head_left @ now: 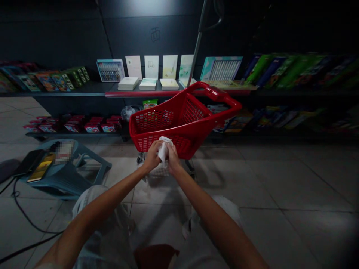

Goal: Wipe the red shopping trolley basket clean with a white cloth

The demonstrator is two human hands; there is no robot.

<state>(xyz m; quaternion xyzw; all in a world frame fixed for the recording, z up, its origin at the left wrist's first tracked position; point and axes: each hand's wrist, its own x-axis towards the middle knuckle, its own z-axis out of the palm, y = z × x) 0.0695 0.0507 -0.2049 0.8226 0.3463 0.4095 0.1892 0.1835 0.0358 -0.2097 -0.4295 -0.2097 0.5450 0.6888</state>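
Both my hands meet in front of a red plastic shopping cart (pixel 193 130). A crumpled white cloth or tissue (pixel 162 152) is bunched between them; I cannot tell which of the two it is. My left hand (pixel 153 155) grips it from the left with curled fingers, and my right hand (pixel 173 157) grips it from the right. The cart stands on wheels with its handle toward the right, and its basket looks empty. Whether the white piece touches the cart's near side is unclear.
At the left, a blue-grey plastic stool (pixel 84 164) carries a yellow-screened phone (pixel 41 169) and a dark device. Black cables (pixel 28 218) run along the floor. Behind the cart, shelves (pixel 84 89) hold books and boxed goods. A grey pole (pixel 196 52) rises behind the cart.
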